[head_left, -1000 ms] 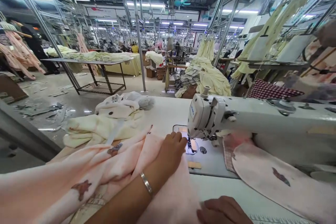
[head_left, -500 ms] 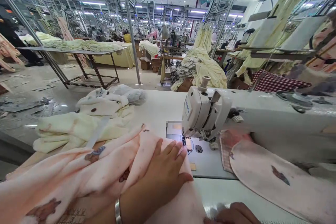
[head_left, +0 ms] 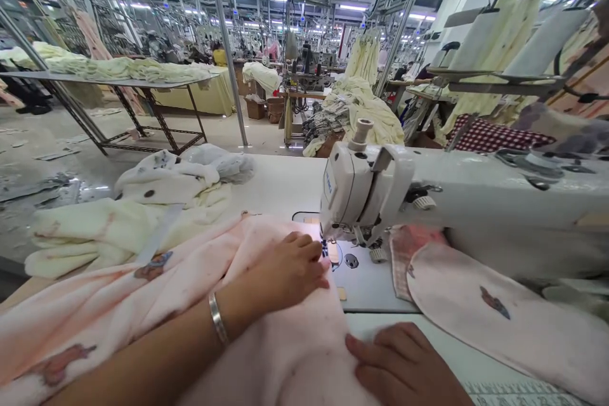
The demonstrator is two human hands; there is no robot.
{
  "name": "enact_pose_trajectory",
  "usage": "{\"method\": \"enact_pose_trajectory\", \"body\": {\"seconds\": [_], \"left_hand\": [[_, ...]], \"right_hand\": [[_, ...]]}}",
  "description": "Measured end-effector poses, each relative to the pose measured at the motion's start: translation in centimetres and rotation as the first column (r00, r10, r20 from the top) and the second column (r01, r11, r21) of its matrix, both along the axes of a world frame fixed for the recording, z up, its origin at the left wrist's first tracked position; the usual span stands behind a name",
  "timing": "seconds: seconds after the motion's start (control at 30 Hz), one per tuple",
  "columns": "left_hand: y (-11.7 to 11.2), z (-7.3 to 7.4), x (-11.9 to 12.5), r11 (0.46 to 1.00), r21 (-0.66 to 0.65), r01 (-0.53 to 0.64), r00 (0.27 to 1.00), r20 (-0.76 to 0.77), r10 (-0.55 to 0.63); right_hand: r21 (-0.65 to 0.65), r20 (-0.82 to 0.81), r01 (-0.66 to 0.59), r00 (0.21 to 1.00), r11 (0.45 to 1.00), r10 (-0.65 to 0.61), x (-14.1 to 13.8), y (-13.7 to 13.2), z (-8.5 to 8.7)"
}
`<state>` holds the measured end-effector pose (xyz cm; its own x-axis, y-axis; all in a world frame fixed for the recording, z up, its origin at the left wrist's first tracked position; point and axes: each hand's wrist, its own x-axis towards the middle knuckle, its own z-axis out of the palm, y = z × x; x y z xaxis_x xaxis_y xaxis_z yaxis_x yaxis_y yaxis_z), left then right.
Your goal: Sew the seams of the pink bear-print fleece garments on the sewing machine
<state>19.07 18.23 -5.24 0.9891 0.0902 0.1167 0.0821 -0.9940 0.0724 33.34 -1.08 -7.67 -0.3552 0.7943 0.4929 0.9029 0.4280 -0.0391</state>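
Observation:
Pale pink plush fabric (head_left: pixel 266 355) with printed brown figures spreads over the left and middle of the sewing table. My left hand (head_left: pixel 292 269), a silver bangle on its wrist, lies on it with bent fingers closed on the cloth near its right edge. Just beyond those fingertips is the needle area of a white sewing machine (head_left: pixel 349 193). Lower down, my right hand (head_left: pixel 404 358) has its curled fingers closed at the fabric's right edge; part of its grip is hidden. A rounded pink piece (head_left: pixel 466 311) with dark edging rests right of the needle plate.
Cream fabric (head_left: pixel 104 228) is heaped on the table's left side. A measuring tape (head_left: pixel 518 393) runs along the front edge at right. Behind stand a side table (head_left: pixel 137 82) stacked with cloth, a metal post (head_left: pixel 228 57) and a large pile of cream garments (head_left: pixel 366 114).
My left hand has gone from flat with spread fingers to bent and closed on the fabric. My right hand has come up into view at the fabric's edge. The camera view has shifted slightly.

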Motion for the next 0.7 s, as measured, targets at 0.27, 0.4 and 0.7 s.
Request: {"method": "enact_pose_trajectory", "body": {"seconds": [0.27, 0.4, 0.7], "left_hand": [[-9.5, -2.4, -2.2, 0.969, -0.053, -0.242, 0.969, 0.036, 0.244], [-9.9, -3.5, -3.5, 0.976, -0.095, -0.197, 0.979, 0.036, 0.201], [-2.1, -1.5, -2.5, 0.979, -0.177, -0.099, 0.995, 0.016, 0.103]], "right_hand": [[-0.077, -0.027, -0.067, 0.997, 0.995, 0.065, 0.4, -1.5, 0.6], [-0.161, 0.06, -0.085, 0.994, 0.983, 0.096, 1.0, -2.6, 2.0], [-0.091, 0.054, -0.116, 0.991, 0.989, 0.122, 1.2, 2.0, 0.3]]}}
